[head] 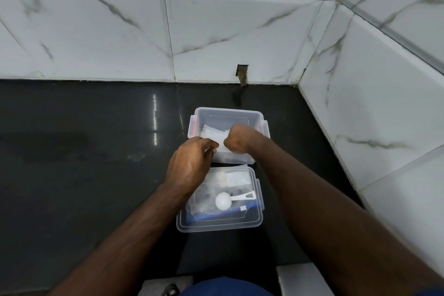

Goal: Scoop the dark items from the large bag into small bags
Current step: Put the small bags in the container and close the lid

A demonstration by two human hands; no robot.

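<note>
- Being gripped over the far clear container [228, 113]: a small clear bag [219, 138], pinched between both hands.
- Left hand [189, 166]: fingers are being curled onto the bag's left edge, thumb side up; a pinch hold.
- Right hand [237, 139]: knuckles are being turned toward the camera, fingers curled in on the bag's right edge; exact fingertip contact is being hidden by the back of the hand.
- More small clear bags [211, 131] are being kept loose inside the far container, just behind the hands.
- Near clear container [216, 223] is being left just in front of the far one, their rims nearly touching.
- Large bag [204, 206] with the dark items [234, 193] is lying in the near container; only a few dark specks are being made out through the plastic.
- White scoop [224, 200] is being rested on top of the large bag, bowl to the left, handle pointing right; untouched by either hand.
- Both containers are being supported by a dark glossy countertop [84, 151], close to the right-hand corner of a white marble-patterned tile wall [216, 31].
- A small broken notch [242, 74] is being shown at the base of the back wall, behind the containers.
</note>
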